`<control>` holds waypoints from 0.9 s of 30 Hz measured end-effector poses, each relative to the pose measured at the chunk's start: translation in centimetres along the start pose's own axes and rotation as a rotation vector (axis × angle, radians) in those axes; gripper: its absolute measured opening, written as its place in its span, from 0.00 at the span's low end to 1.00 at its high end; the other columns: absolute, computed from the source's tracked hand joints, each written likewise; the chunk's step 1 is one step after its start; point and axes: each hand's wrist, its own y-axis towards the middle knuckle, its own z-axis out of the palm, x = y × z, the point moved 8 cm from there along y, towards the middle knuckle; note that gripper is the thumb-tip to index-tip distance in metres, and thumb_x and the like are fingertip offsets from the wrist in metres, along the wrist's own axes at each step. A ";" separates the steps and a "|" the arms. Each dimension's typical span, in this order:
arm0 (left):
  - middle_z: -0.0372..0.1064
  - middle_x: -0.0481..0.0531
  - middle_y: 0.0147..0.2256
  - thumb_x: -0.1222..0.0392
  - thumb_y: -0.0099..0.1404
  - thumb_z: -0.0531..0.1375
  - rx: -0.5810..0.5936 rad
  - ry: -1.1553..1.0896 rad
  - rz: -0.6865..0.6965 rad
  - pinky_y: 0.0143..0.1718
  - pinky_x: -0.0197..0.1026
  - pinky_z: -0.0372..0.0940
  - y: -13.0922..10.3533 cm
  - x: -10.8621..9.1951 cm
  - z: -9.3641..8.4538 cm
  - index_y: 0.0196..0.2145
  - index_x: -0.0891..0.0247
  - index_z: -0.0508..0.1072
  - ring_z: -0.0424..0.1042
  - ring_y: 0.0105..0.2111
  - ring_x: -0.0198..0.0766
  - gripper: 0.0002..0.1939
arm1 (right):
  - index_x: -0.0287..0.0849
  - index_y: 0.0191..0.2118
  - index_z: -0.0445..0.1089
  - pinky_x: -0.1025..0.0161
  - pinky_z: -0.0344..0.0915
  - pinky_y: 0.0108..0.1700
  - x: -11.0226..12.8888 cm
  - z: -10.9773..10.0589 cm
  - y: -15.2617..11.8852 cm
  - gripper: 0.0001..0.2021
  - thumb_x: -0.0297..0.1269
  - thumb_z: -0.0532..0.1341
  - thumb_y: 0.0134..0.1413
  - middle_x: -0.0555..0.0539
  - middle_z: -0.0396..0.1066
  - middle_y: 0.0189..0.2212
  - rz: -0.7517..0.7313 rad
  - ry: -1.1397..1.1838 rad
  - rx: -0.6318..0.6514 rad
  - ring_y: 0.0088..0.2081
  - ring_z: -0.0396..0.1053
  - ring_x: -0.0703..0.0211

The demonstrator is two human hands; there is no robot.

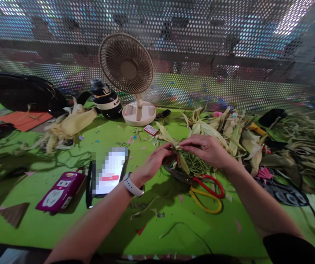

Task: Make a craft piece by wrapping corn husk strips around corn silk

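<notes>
Over the green table, my left hand (157,159) and my right hand (205,148) meet around a small piece of pale corn husk (184,163). Both hands are closed on it with their fingertips, and one leaf of it hangs down between them. Below my right hand lies a tangle of thin green strands (197,165). Scissors (208,187) with one red and one yellow handle rest just in front, their blades under the hanging leaf. A heap of husks (229,132) lies behind and to the right of my right hand.
A fan (127,69) and a dark bottle (106,101) stand at the back by a perforated metal screen. On the left are a phone (110,174), a purple device (61,192), more husks (71,126) and a black bag (22,91). Cables run along the right.
</notes>
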 end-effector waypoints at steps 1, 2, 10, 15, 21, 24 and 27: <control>0.70 0.47 0.30 0.62 0.53 0.60 0.008 0.006 -0.011 0.35 0.34 0.63 0.0 0.1 -0.1 0.32 0.64 0.72 0.68 0.31 0.32 0.07 | 0.46 0.42 0.75 0.61 0.67 0.40 0.1 0.0 0.0 0.10 0.38 0.58 0.59 0.47 0.76 0.35 -0.010 -0.015 -0.005 0.37 0.72 0.58; 0.70 0.47 0.30 0.62 0.53 0.60 0.017 0.020 -0.018 0.35 0.34 0.63 0.1 0.2 -0.1 0.33 0.64 0.72 0.68 0.31 0.33 0.08 | 0.46 0.42 0.75 0.61 0.67 0.40 0.2 0.0 0.0 0.10 0.38 0.58 0.59 0.47 0.76 0.35 -0.025 -0.031 -0.009 0.37 0.72 0.58; 0.72 0.50 0.37 0.57 0.54 0.64 0.005 0.067 -0.010 0.43 0.36 0.63 -0.2 -0.1 -0.5 0.39 0.63 0.72 0.69 0.40 0.35 0.14 | 0.47 0.41 0.76 0.62 0.66 0.40 0.1 -0.1 -0.1 0.09 0.36 0.58 0.59 0.48 0.76 0.34 -0.051 -0.075 -0.016 0.36 0.72 0.59; 0.69 0.47 0.28 0.50 0.62 0.59 0.206 0.282 0.111 0.28 0.34 0.57 -0.4 -1.2 1.4 0.39 0.62 0.65 0.63 0.26 0.30 0.14 | 0.48 0.40 0.76 0.63 0.66 0.39 -0.4 -0.2 0.1 0.09 0.36 0.58 0.59 0.49 0.76 0.34 -0.006 -0.037 0.003 0.36 0.72 0.60; 0.69 0.46 0.24 0.47 0.63 0.57 0.224 0.343 0.164 0.23 0.35 0.53 0.0 -1.2 1.5 0.38 0.60 0.58 0.62 0.21 0.31 0.16 | 0.46 0.40 0.76 0.64 0.65 0.38 -0.2 -0.1 0.1 0.09 0.35 0.58 0.59 0.48 0.76 0.33 -0.013 -0.100 0.007 0.36 0.71 0.60; 0.69 0.46 0.24 0.48 0.64 0.56 0.226 0.352 0.172 0.22 0.35 0.53 0.1 -1.1 1.2 0.39 0.60 0.57 0.61 0.20 0.29 0.15 | 0.44 0.40 0.76 0.64 0.64 0.38 0.0 -0.1 0.1 0.08 0.35 0.58 0.59 0.48 0.75 0.32 -0.038 -0.113 0.004 0.35 0.71 0.61; 0.67 0.44 0.24 0.49 0.64 0.56 0.229 0.339 0.196 0.21 0.34 0.52 0.2 -1.3 1.1 0.37 0.60 0.56 0.59 0.20 0.28 0.14 | 0.43 0.40 0.76 0.65 0.64 0.38 0.1 -0.1 0.0 0.08 0.35 0.59 0.59 0.48 0.75 0.32 -0.056 -0.104 0.007 0.35 0.71 0.62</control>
